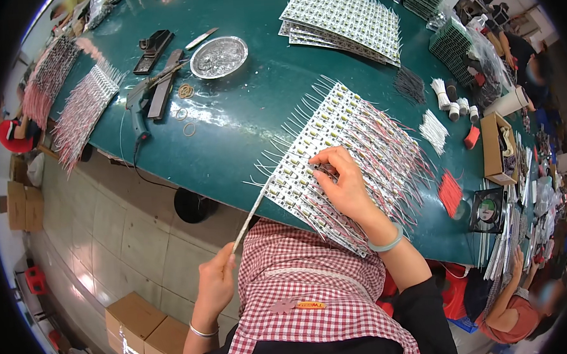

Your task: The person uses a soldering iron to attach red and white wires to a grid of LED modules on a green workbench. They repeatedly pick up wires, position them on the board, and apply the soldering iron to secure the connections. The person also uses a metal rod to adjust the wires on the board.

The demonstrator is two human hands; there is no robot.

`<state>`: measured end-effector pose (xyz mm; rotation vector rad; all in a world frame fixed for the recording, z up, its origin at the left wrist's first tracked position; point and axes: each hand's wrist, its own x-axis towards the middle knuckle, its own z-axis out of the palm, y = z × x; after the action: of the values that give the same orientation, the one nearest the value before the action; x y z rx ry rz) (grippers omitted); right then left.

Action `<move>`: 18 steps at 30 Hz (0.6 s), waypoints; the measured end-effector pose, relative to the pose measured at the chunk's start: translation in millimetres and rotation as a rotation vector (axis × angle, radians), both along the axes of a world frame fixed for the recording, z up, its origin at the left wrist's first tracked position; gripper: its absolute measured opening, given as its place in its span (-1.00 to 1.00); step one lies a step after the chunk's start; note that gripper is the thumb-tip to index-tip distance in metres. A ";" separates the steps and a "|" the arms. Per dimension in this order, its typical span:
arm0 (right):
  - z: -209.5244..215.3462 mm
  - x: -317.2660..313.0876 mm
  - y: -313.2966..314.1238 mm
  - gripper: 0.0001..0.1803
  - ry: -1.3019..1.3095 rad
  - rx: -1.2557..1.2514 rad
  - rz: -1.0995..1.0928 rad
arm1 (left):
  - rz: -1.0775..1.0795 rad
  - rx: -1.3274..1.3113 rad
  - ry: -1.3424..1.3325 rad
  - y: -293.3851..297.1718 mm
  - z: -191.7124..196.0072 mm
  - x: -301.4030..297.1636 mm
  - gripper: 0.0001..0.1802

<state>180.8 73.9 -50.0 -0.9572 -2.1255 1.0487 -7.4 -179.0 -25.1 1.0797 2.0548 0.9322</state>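
Note:
My left hand [217, 280] is closed round the lower end of a thin pale stick [250, 218]. It slants up to the left corner of a white circuit-board panel [324, 122]. The panel lies at the table's near edge, with rows of small greenish components and fine white wires along its far left side. Red and white wires [391, 152] cover its right part. My right hand [342, 180] rests over the middle of the panel, fingers bent, thumb and forefinger a little apart at the components. Nothing shows between these fingertips, though fine wires are close by.
On the green table [243, 140] lie a soldering iron [138, 111], a foil-lined dish [219, 56] and stacked panels [343, 23]. Wire bundles [450, 192] and a cardboard box [499, 148] are at the right. A co-worker [512, 315] sits at the lower right.

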 end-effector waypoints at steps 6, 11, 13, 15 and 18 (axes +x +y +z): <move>2.4 -2.0 -1.1 -0.75 -0.001 -0.038 0.012 | -0.034 -0.034 0.023 25.1 7.2 2.9 -0.76; 1.7 -0.1 -0.9 -0.74 0.020 -0.048 0.007 | -0.048 -0.091 0.004 43.6 17.9 3.1 -0.83; 2.9 -0.3 -0.7 -0.75 0.021 -0.062 0.005 | -0.053 -0.106 0.008 47.9 20.3 3.7 -0.84; 1.6 -0.5 -0.1 -0.75 0.028 -0.059 0.019 | -0.049 -0.095 0.003 49.6 17.4 4.4 -0.84; 3.1 0.7 -0.2 -0.76 0.018 -0.073 0.017 | -0.047 -0.070 -0.009 53.7 13.4 6.5 -0.83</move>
<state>181.6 73.7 -46.9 -0.9612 -2.0965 1.1459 -0.9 -125.4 -11.7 1.0800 2.0311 0.8345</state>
